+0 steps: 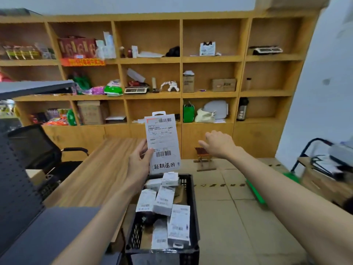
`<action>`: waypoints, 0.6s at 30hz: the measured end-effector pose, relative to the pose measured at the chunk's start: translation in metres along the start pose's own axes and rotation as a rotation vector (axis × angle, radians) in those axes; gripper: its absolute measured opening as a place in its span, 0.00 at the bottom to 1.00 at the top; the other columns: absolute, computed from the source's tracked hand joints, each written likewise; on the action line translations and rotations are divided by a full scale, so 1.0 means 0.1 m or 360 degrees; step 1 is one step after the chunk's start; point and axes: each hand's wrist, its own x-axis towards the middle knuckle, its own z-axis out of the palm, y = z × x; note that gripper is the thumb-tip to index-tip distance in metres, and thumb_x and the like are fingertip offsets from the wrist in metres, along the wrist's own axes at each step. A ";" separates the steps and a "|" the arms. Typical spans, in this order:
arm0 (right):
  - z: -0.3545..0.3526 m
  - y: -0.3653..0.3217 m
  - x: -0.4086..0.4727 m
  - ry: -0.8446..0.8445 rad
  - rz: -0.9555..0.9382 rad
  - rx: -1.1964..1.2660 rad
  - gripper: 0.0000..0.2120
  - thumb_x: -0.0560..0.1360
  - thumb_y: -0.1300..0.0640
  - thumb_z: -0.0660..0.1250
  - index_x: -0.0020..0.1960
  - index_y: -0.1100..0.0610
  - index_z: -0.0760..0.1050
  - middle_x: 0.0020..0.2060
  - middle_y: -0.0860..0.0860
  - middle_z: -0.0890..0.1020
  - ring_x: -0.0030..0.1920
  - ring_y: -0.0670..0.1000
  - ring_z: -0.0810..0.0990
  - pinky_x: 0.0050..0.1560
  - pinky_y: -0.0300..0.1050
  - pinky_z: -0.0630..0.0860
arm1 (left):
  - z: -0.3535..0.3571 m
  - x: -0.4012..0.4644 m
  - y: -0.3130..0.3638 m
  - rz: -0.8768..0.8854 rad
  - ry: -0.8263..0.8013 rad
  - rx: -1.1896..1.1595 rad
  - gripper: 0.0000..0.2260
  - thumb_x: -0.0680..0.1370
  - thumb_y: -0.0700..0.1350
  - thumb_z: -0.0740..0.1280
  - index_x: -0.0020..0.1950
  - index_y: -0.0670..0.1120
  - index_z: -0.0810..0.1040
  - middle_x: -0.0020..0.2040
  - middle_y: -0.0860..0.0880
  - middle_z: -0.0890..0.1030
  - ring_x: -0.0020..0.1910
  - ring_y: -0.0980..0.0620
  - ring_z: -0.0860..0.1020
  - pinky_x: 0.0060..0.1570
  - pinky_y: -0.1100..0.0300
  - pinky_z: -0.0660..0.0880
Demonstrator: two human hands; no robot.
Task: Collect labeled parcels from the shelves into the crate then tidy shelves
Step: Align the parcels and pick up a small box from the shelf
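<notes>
Head view: left hand (138, 159) grips 1 labeled parcel (162, 143) (white, 2 barcodes showing) upright, just above the far end of the black crate (193, 203). Right hand (219, 143), fingers loosely spread and holding nothing, reaches beyond the crate toward the wooden shelves (180, 59). More labeled parcels (164, 200) lie inside the crate.

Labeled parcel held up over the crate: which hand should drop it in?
Left. The left hand already grips the labeled parcel directly above the black crate. The right hand is empty, fingers spread, reaching toward the shelves.
</notes>
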 end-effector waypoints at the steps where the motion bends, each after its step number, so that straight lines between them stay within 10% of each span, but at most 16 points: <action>1: 0.04 0.06 0.07 -0.0014 0.0015 0.0007 0.22 0.82 0.40 0.53 0.58 0.57 0.74 0.54 0.55 0.78 0.53 0.56 0.77 0.50 0.52 0.73 | 0.07 0.08 -0.03 0.0006 -0.0019 -0.0004 0.17 0.84 0.39 0.60 0.64 0.60 0.72 0.57 0.52 0.83 0.49 0.59 0.84 0.38 0.64 0.81; 18: 1.18 0.33 1.60 -0.0155 0.0070 0.0485 0.18 0.82 0.43 0.54 0.52 0.56 0.73 0.48 0.53 0.78 0.46 0.53 0.77 0.44 0.50 0.75 | 0.67 1.70 -0.98 -0.0147 -0.0103 0.0120 0.19 0.84 0.40 0.61 0.74 0.54 0.69 0.54 0.53 0.83 0.49 0.56 0.85 0.44 0.56 0.84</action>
